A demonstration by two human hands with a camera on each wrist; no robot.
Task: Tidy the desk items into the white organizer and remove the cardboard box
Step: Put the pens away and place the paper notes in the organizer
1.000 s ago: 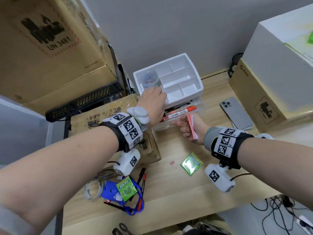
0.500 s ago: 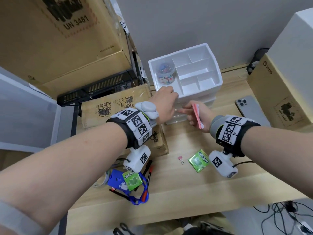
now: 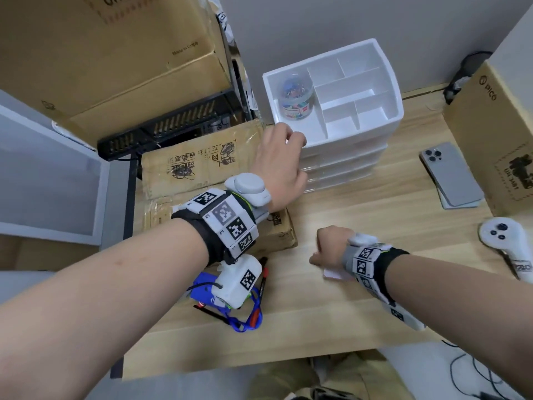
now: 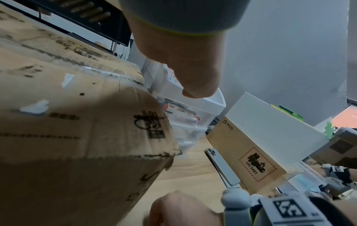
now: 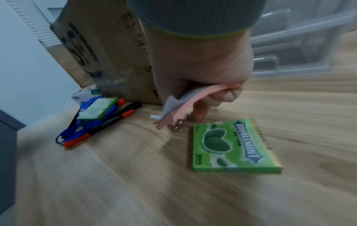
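The white organizer (image 3: 383,116) stands at the back of the desk with its drawers closed and a jar of coloured clips (image 3: 295,95) in a top compartment. My left hand (image 3: 282,166) grips its front-left corner, thumb against the rim. The flat cardboard box (image 3: 202,168) lies just left of the organizer. My right hand (image 5: 203,94) is down at the desk, holding pink sticky notes (image 5: 185,104) in its curled fingers. One finger reaches to a small binder clip (image 5: 178,125) beside a green Doublemint pack (image 5: 231,146).
Markers (image 5: 108,123), a blue lanyard (image 5: 73,134) and a second green pack (image 5: 96,110) lie in a heap by the box's near corner. A phone (image 3: 450,174), a white controller (image 3: 501,235) and a Pico carton (image 3: 496,140) are to the right. A big carton (image 3: 101,53) looms at the back left.
The drawer with the markers, open a second ago, is now closed. My right hand has dropped from the drawer to the desk by the clip, still holding the pink notes. My left hand stays at the organizer.
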